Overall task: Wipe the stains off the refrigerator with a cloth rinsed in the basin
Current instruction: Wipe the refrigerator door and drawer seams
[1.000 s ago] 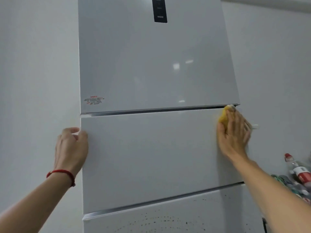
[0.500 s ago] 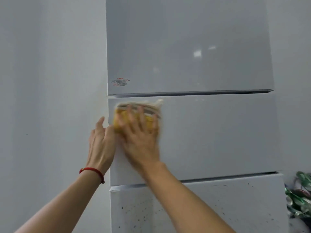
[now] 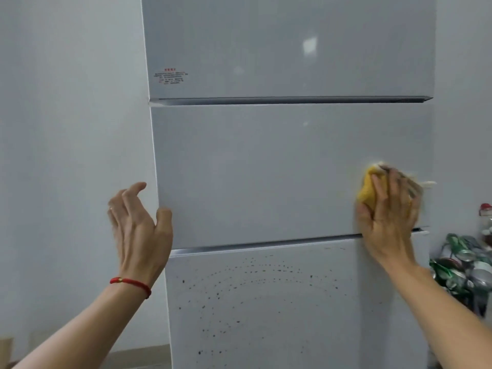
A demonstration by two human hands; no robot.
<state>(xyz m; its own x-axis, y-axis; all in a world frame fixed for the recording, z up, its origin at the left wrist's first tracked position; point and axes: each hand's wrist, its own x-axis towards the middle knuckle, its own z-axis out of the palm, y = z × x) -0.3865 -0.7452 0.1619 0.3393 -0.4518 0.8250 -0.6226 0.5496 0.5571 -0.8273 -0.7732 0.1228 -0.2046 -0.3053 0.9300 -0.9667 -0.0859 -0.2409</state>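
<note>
A white three-door refrigerator (image 3: pixel 266 169) fills the view. My right hand (image 3: pixel 388 217) presses a yellow cloth (image 3: pixel 368 189) flat against the right end of the middle door, fingers spread over it. My left hand (image 3: pixel 141 225) hovers at the middle door's left edge, fingers relaxed, thumb touching the door front; a red string circles its wrist. Dark speckled stains (image 3: pixel 253 286) dot the bottom door. The basin is out of sight.
A pale wall (image 3: pixel 72 129) stands left of the refrigerator. At the right, a heap of crushed cans (image 3: pixel 463 270) and a bottle with a red cap (image 3: pixel 486 209) sit beside the refrigerator.
My right hand swept the cloth from the middle door's right top corner to its left end, then back to the right and lower. My left hand loosened from the door's left edge.
</note>
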